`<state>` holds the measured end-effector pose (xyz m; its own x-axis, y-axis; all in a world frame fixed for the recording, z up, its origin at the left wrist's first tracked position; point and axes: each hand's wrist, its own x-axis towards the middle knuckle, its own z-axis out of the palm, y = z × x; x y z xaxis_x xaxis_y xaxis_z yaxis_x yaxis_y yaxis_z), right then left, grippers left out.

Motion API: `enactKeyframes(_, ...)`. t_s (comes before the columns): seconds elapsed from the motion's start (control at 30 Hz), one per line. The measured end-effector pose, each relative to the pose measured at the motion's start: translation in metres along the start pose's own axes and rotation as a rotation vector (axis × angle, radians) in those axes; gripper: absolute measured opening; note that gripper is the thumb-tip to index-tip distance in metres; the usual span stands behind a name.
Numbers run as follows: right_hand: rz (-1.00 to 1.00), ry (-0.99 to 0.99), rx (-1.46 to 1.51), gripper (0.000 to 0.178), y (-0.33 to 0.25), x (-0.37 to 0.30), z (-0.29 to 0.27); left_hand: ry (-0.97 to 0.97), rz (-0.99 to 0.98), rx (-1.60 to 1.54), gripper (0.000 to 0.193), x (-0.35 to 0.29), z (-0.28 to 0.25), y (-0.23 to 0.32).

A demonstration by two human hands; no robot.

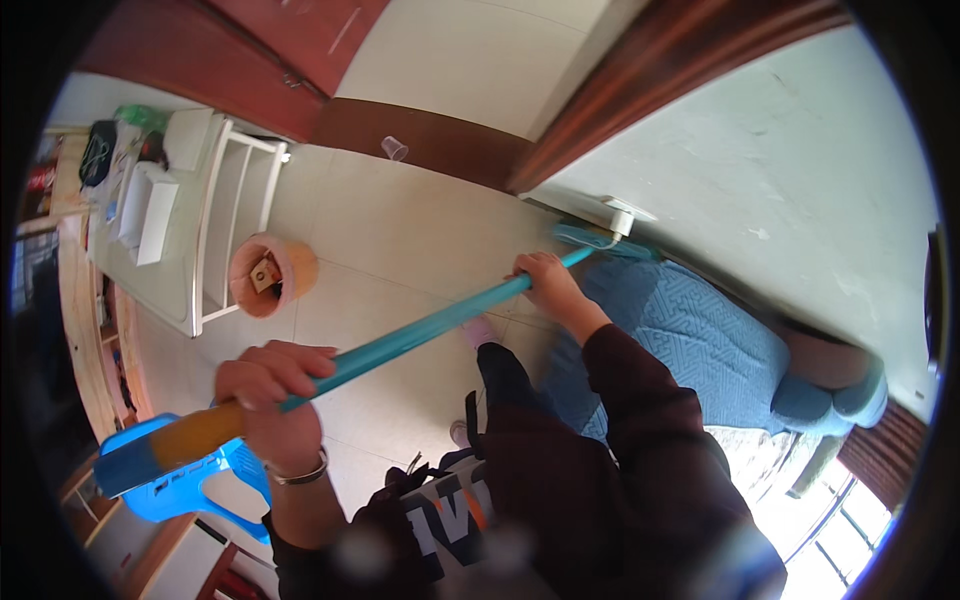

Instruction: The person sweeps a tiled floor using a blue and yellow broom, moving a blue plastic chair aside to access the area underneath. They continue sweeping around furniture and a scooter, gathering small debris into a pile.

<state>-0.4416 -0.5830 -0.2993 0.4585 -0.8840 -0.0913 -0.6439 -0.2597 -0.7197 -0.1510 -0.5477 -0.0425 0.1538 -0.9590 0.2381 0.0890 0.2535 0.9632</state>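
Head view, looking down from the person's own eyes.

— What are the hands doing?

— Both grip one long teal pole point(420, 335), the handle of a mop or broom; which of the two cannot be told. It runs on a slant from lower left to upper right. The left hand point(270, 395) is wrapped around the near end, where the teal meets an orange grip section point(195, 432), fingers point(300, 358) curled tight over the top. A metal bracelet point(300, 470) sits on that wrist. The right hand point(545, 280) holds the pole further along, near its far end, fingers closed round it, a dark sleeve point(640, 400) behind it.

— Where does the pole end?

— Its head point(600, 240), also teal, lies at the foot of a pale wall, just beside a white socket or fitting point(622, 215), at the edge of a blue patterned bedcover point(700, 330).

— And underfoot?

— A pale tiled floor point(400, 220). One foot in a pink sock or slipper point(480, 328) shows below the pole.

— What else is around?

— To the left, a round pink bin point(265, 275) stands beside a white rack point(235, 200). A blue plastic stool point(215, 480) sits by the left hand. A clear plastic cup point(394, 148) lies far off near a brown skirting board.
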Motion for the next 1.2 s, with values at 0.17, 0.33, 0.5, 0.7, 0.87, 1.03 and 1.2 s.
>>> enactKeyframes(0.17, 0.037, -0.082, -0.147, 0.015, 0.0, -0.017, 0.007, 0.113, -0.183, -0.032, 0.022, -0.028, -0.04, -0.015)
enactKeyframes(0.33, 0.025, -0.144, -0.282, 0.015, -0.019, -0.043, -0.001, 0.337, -0.445, -0.215, 0.018, -0.087, -0.092, -0.05)
enactKeyframes(0.5, 0.002, -0.096, -0.403, 0.017, -0.04, -0.071, 0.007, 0.441, -0.433, -0.293, 0.027, -0.131, -0.093, -0.027)
enactKeyframes(0.7, -0.121, -0.175, -0.491, 0.022, -0.141, -0.098, 0.021, 0.65, -0.199, -0.582, 0.038, -0.185, -0.158, 0.008)
enactKeyframes(0.87, -0.495, -0.484, -0.217, 0.024, -0.25, -0.144, 0.027, 0.636, 0.007, -0.74, 0.036, -0.279, -0.248, 0.089)
enactKeyframes(1.03, -0.687, -0.726, -0.143, 0.022, -0.328, -0.18, 0.077, 0.703, 0.168, -0.64, 0.033, -0.363, -0.289, 0.173)
enactKeyframes(1.2, -0.997, -0.617, -0.009, 0.019, -0.386, -0.169, 0.121, 0.733, 0.407, -0.457, 0.035, -0.456, -0.307, 0.25)
